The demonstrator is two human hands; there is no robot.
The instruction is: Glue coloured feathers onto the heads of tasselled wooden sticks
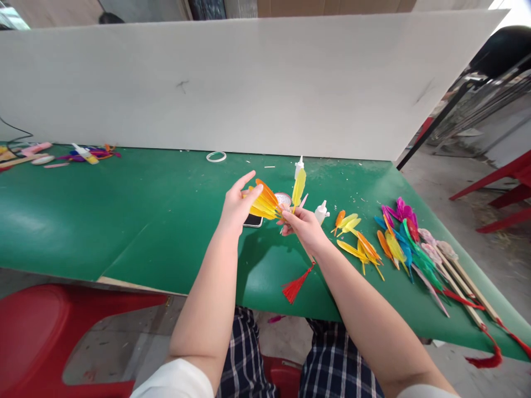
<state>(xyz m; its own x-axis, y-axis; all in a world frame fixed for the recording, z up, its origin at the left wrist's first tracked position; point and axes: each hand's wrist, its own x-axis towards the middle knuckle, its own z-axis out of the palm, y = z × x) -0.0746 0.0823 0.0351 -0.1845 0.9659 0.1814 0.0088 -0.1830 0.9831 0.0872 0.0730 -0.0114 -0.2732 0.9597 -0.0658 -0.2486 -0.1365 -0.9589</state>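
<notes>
A fan of orange and yellow feathers (265, 203) spreads between my hands above the table. My left hand (238, 204) is at its left side, thumb against the feathers and index finger stretched out; its other fingers are hidden. My right hand (305, 226) is closed around the base of the fan, where the quills meet. A single yellow feather (298, 187) stands upright from the right fingertips. Below that hand hangs a red tassel (295, 286), apparently from a stick mostly hidden by the hand. Behind the hands are a phone (253, 221) and a round dish (283, 199), both partly covered.
White glue bottles (321, 211) stand behind my right hand. Loose yellow and orange feathers (360, 249) lie to the right, beside colourful feathers (404, 243) and tasselled sticks (460, 276). A tape ring (216, 157) lies near the white board (249, 83). A red chair (37, 331) stands at left.
</notes>
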